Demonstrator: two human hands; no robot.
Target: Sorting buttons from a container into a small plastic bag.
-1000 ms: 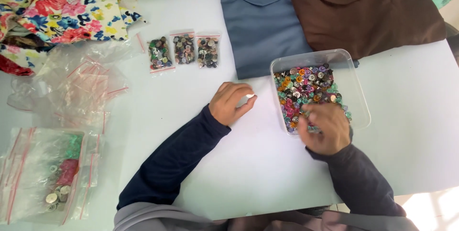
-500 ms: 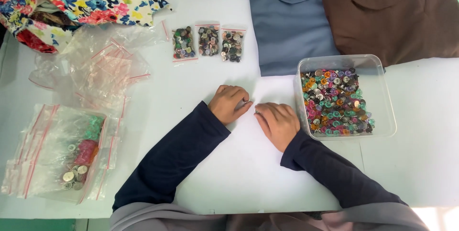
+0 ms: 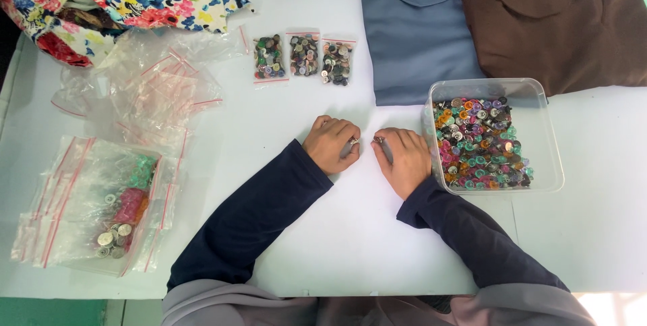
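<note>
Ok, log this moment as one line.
left hand: pinching small silver button | right hand: pinching another | button tub: right of hands | table

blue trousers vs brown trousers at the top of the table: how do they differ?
The blue trousers are a lighter colour and show a narrower fold; the brown trousers are darker and spread wider. The blue pair lies left, nearer the three small button bags; the brown pair lies right, behind the clear tub. Both lie flat and folded, side by side.
</note>
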